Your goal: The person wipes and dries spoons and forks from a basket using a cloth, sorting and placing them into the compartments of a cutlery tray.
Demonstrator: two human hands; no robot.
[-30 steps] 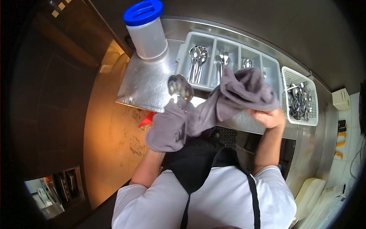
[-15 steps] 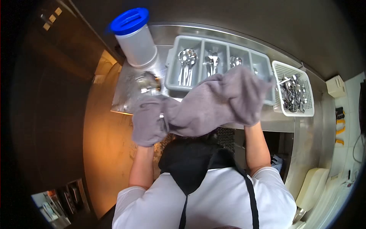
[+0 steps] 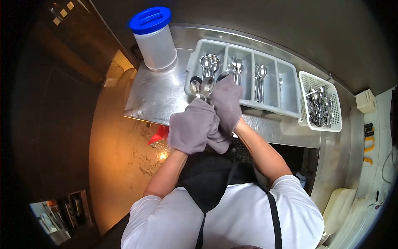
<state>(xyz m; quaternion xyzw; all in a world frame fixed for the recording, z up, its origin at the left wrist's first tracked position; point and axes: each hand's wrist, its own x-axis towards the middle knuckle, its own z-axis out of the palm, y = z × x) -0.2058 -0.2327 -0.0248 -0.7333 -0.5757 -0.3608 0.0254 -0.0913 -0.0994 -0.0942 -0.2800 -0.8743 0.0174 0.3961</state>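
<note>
A grey cloth [image 3: 222,143] covers both of my hands. My left hand [image 3: 190,129] is closed through the cloth around several spoons [image 3: 208,86]. Their bowls stick up towards the cutlery tray; the handles are hidden in the folds. Pressed against them from the right is my right hand [image 3: 227,103], wrapped in the other end of the cloth, fingers out of sight. Another spoon bowl [image 3: 223,76] shows just beyond it. The grey cutlery tray [image 3: 286,110] lies right behind my hands, with spoons and forks sorted in its compartments.
A white perforated basket [image 3: 304,118] full of mixed cutlery stands right of the tray. At the back left of the steel counter [image 3: 145,93] is a clear tub with a blue lid [image 3: 151,20]. Something red [image 3: 158,135] shows below the counter's front edge.
My hands have come together; the cloth, stretched between them before, is bunched up. The spoons have swung from the left to upright in front of the tray. My right hand moved left.
</note>
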